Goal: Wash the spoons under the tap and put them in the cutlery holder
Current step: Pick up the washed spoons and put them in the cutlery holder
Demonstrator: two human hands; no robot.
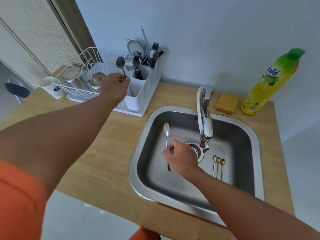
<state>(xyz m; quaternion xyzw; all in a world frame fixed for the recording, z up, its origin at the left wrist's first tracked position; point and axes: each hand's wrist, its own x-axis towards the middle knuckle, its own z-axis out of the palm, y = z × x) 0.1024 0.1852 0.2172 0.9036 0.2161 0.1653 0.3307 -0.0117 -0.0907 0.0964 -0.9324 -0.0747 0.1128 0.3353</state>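
Now the left hand (115, 84) pinches the thin handle of a dark grey metal spoon (121, 65) between closed fingers, bowl up, with the handle's lower end already dipping into the front compartment of the white plastic cutlery holder (138, 96) at the end of the white wire dish rack (78, 90). To finish this placement well, I judge the hand should lower the spoon straight down until the tip meets the bottom, then let go; dropping it from this height could make it clatter or tip against the forks and spoons crowding the rear compartment. The right hand (181, 158) is closed around the handle of a shiny silver spoon (166, 135), held over the stainless steel sink (173, 193), to the left of the chrome tap (205, 129); no water is visible running. That spoon wants moving under the spout and turning so both faces of the bowl get rinsed. Three slim spoons, one silver and two gold (218, 166), lie side by side on the sink floor just right of the drain (194, 148), seemingly waiting their turn.
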